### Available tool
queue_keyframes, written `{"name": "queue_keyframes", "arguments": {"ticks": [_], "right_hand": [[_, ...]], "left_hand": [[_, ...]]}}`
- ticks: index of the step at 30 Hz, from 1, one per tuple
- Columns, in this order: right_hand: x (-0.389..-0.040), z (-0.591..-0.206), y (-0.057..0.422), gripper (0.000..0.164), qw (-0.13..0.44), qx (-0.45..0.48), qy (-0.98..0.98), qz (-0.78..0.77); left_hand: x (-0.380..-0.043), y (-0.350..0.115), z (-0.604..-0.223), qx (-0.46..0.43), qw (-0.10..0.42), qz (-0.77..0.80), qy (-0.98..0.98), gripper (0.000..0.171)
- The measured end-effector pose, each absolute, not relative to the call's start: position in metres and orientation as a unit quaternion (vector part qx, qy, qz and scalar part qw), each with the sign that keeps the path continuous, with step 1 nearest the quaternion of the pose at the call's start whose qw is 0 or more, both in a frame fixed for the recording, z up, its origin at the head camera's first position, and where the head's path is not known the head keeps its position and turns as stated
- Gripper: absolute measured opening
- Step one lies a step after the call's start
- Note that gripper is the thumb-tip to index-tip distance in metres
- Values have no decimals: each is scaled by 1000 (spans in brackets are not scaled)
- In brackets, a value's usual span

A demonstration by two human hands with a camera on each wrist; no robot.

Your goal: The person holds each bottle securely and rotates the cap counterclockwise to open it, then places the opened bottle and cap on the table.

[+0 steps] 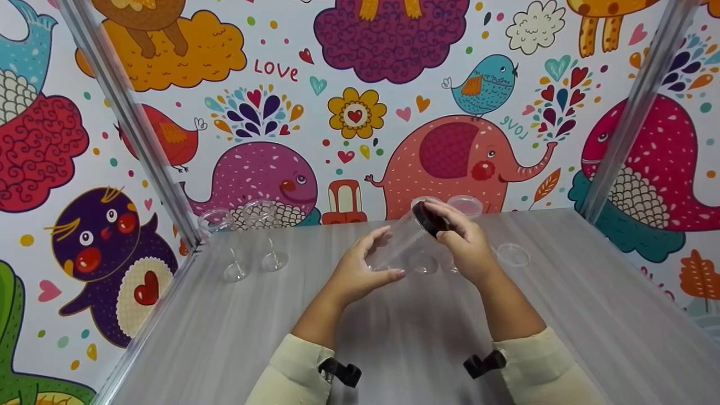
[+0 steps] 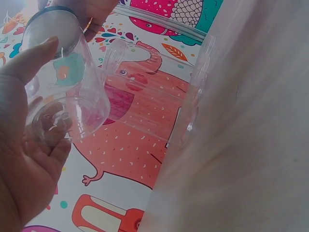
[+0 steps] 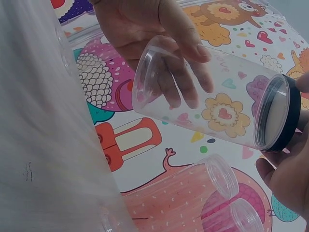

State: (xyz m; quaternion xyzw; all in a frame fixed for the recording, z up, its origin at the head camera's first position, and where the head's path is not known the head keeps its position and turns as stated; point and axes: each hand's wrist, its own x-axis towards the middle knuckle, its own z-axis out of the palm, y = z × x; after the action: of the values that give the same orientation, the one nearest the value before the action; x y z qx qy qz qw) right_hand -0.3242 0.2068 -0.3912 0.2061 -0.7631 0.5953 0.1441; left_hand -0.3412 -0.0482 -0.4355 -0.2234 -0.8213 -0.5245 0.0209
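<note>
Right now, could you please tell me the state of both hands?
Left hand: holding the clear cylindrical jar near its base.
Right hand: holding the black lid on that jar.

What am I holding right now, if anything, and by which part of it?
A clear jar: your left hand holds its body near the base, and your right hand grips its black lid.

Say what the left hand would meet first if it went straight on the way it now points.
The clear jar that the left hand holds. Beyond it, probably the black lid and right hand, though depth is hard to judge.
</note>
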Motion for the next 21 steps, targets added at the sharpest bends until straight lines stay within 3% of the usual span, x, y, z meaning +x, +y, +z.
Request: {"name": "queue_keyframes", "arguments": {"ticks": [8,13,21], "right_hand": [[-323,-390,206,48,162,203,-774,577],[-326,-389,207,50,191,161,-809,532],[-329,-390,207,55,170,107,-839,505]], "left_hand": [[-342,-47,-435,-231,22,-526,-818,97],[-342,-46,-434,-235,21,-523,-819,95],[-343,-46,-435,-241,21,-520,-819,96]]}}
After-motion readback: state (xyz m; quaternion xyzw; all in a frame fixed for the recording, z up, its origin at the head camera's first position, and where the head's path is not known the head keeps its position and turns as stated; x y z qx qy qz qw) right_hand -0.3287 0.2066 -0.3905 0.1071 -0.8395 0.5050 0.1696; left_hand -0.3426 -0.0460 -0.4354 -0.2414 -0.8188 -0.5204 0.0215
